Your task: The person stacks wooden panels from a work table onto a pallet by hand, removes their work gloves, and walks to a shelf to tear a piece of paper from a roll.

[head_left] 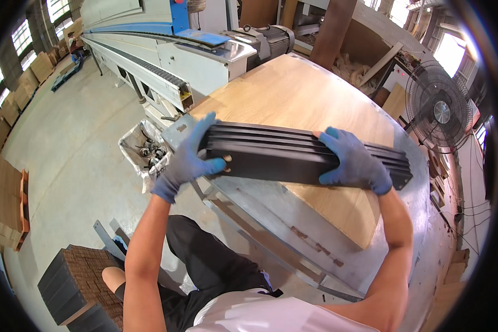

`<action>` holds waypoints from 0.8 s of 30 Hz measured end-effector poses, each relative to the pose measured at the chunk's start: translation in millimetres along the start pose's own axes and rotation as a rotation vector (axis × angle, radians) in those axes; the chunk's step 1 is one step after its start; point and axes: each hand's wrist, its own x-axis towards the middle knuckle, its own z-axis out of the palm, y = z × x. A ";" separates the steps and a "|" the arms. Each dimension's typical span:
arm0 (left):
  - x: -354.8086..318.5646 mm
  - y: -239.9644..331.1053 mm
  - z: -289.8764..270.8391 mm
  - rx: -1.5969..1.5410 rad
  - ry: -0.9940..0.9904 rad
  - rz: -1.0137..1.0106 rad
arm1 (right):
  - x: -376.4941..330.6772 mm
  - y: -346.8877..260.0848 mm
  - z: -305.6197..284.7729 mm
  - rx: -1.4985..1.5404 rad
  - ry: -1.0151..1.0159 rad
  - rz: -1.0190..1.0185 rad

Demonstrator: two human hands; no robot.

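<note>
Black slats, stacked at the centre of the frame: the blue-gloved left hand clamps their left end, the right hand clamps them further right! Under them, a wooden board lies on the grey surface; a white bin sits left of centre, a fan stands upper right.

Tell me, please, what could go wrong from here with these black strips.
The black strips are stacked with no strap visible, so they might slide apart if the left hand or right hand loosens.
The left end is near the edge of the table, so a slip there could drop strips toward the bin beside it.
The strips are over the wooden board; a knock might scratch it.
</note>
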 end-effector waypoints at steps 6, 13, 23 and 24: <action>-3.7 -12.4 24.6 -0.091 0.071 -0.138 | -14.1 -10.3 7.7 -0.133 0.014 0.101; 6.4 -2.0 41.4 -0.108 0.064 -0.246 | -20.2 -9.7 12.0 -0.149 0.053 0.090; 5.0 -3.5 49.9 -0.006 0.070 -0.196 | -25.5 0.7 1.5 -0.109 -0.014 0.163; 5.6 -2.8 49.7 0.005 0.062 -0.204 | -25.0 1.1 1.6 -0.111 -0.018 0.161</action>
